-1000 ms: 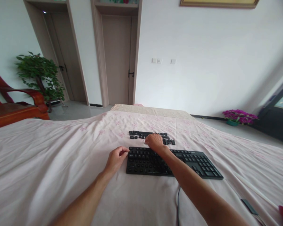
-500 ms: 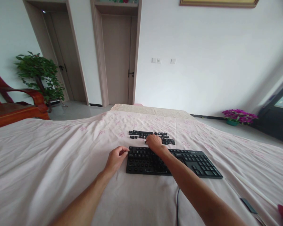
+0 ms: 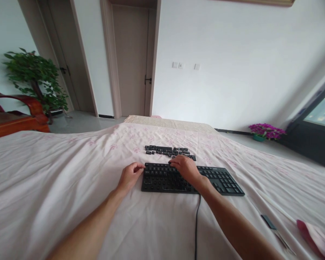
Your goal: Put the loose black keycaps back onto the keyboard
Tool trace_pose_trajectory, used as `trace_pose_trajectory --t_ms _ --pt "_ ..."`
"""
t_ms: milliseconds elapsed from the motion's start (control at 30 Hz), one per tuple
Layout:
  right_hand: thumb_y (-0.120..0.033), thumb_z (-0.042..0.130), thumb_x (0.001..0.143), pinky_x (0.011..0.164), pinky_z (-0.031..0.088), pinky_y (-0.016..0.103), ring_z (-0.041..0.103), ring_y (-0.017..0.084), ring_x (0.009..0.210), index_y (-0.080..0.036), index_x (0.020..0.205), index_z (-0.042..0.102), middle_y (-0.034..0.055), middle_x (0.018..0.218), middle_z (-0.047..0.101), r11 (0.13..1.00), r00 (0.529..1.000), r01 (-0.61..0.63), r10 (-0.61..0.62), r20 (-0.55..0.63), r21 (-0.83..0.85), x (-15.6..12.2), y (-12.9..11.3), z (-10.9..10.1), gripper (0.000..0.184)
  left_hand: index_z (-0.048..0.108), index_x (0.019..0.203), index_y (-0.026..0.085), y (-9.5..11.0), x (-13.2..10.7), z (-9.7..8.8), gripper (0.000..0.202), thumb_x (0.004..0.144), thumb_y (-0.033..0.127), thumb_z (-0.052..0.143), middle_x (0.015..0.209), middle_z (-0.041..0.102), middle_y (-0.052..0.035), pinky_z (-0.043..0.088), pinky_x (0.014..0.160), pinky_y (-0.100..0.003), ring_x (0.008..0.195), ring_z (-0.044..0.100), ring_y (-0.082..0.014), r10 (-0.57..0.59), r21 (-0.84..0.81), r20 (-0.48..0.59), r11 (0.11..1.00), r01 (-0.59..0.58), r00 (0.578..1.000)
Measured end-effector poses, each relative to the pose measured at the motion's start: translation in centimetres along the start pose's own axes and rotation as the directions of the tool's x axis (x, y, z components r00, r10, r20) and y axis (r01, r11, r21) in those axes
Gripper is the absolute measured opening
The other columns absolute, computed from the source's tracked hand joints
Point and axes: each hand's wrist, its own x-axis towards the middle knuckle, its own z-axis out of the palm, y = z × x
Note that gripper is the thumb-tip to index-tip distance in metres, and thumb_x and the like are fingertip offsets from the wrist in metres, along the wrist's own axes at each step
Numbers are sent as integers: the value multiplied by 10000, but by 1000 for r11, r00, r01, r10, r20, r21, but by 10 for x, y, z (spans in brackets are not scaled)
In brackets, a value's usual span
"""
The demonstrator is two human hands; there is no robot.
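Observation:
A black keyboard (image 3: 227, 182) lies on the pink-flowered cloth, with its cable running toward me. Many keys at its lower left are off, leaving bare sockets. My left hand (image 3: 130, 177) is closed at the keyboard's upper left corner, thumb and index finger pinched on its edge. Over the keyboard's top row, my right hand (image 3: 186, 168) pinches a small black keycap (image 3: 170, 163). The hand and wrist hide the keys beneath them. Beyond the keyboard lie several loose keycaps (image 3: 148, 152) in rough rows, among them a long space bar (image 3: 164, 148).
At the lower right lies a small tool (image 3: 268, 221) with a dark flat handle and thin metal end, beside a pink-and-red item (image 3: 312, 238). The cloth (image 3: 92, 173) is wrinkled. A wooden chair (image 3: 18, 115) and potted plant (image 3: 34, 77) stand left; purple flowers (image 3: 267, 130) stand right.
My right hand has moved from the loose keycaps back toward me, over the keyboard's top row, with the keycap in its fingers. My left hand stays at the corner. The view has tilted down slightly.

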Motion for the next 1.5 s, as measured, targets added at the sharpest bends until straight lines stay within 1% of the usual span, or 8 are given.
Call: trace_pose_trajectory --t_ms 100,233,367,467,667,867,1133,1500 --pt "-324 481 911 783 395 219 581 140 904 -272 1014 698 7 943 657 999 999 34 -34 -10 -4 -22 -3 5 246 684 861 188 0 0 0 207 749 310 559 882 712 -36 485 801 -298 817 645 -188 1 2 -11 1000 -1 1000" --pt "-327 489 915 765 371 241 555 150 866 -283 966 704 16 902 628 993 997 70 -72 -19 -92 -31 -10 13 226 687 853 189 -1 0 0 204 746 310 562 874 715 -30 487 797 -296 811 649 -185 10 13 -22 1000 -10 1000" --pt "-327 508 907 750 335 273 528 166 863 -283 913 699 21 882 610 976 996 83 -89 -22 -201 -30 -15 17 196 690 854 189 -1 0 0 208 738 311 568 873 717 -31 490 789 -294 808 651 -186 8 7 -17 1000 -8 1000" --pt "-314 508 909 739 314 285 515 170 870 -275 900 691 25 888 606 968 995 97 -101 -6 -233 -29 -15 19 187 686 856 186 -1 0 1 206 738 308 568 877 716 -35 488 790 -292 806 649 -183 -3 -1 -15 1000 3 1000" --pt "-310 499 916 733 298 300 510 171 857 -256 886 683 30 890 607 957 991 135 -135 17 -258 -31 -16 21 194 678 859 182 0 -1 1 204 745 305 563 888 712 -41 487 801 -294 826 645 -189 -4 -8 -5 1000 4 1000" --pt "-248 492 913 746 301 309 511 176 860 -242 887 666 34 901 608 943 990 138 -140 14 -304 -32 -18 22 175 679 852 183 2 -1 1 203 737 307 565 869 711 -41 489 799 -299 813 645 -190 -17 -3 -11 1000 17 1000" --pt "-243 479 918 752 305 310 516 175 871 -234 880 659 33 894 605 946 988 149 -152 10 -289 -33 -18 25 185 682 848 187 1 -1 1 200 738 310 570 867 715 -36 490 785 -293 807 651 -187 -1 2 -17 1000 1 1000" --pt "-168 452 908 750 319 326 516 185 844 -189 833 642 67 902 608 924 981 194 -194 33 -331 -32 -25 22 206 682 840 191 0 0 1 191 745 299 557 865 714 -28 487 782 -293 803 648 -186 14 28 -14 1000 -14 1000"
